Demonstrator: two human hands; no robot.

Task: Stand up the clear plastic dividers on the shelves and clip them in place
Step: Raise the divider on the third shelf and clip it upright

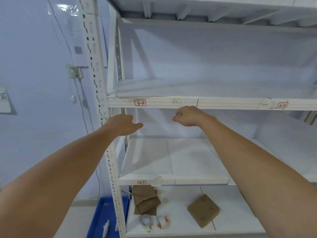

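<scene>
Head view: nearest, a blue bin (96, 219) on the floor holds pale, indistinct items. On the bottom shelf (231, 225) lie brown packets (145, 201) and tape rolls (155, 220). Higher, a clear divider (147, 157) lies flat on the middle shelf (197, 180). The left hand (124, 124) is loosely apart and empty; the right hand (190, 116) is pinched together, on what cannot be told. The divider should be raised square before it is clipped.
</scene>
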